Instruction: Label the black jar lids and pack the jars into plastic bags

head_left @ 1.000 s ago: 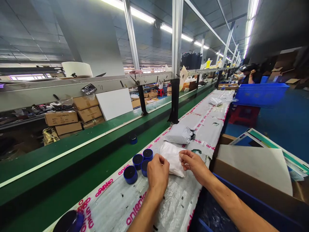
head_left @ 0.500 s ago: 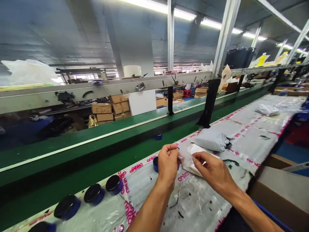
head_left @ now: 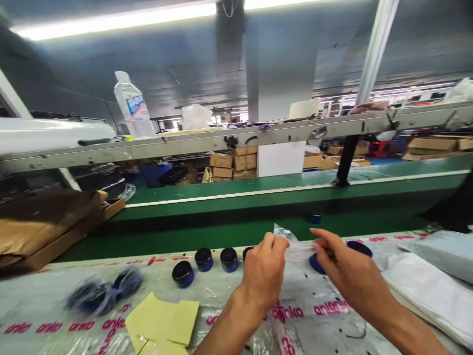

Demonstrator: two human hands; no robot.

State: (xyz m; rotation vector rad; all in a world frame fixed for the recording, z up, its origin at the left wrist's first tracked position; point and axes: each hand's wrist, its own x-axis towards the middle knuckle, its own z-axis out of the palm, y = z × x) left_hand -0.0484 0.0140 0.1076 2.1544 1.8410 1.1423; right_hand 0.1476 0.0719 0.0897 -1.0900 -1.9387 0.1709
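1. Shifted since the earlier frame: my view has swung left along the conveyor, and the clear plastic bag (head_left: 298, 250) now spans the gap between my hands, above the belt.
2. Left hand (head_left: 264, 276): fingers closed on the bag's left end.
3. Right hand (head_left: 349, 276): fingertips pinching its right end, well apart from the left.
4. Surroundings: black-lidded blue jars (head_left: 204, 259) in a row behind the hands; yellow paper sheets (head_left: 160, 320) at front left; white mailer (head_left: 428, 291) at right.
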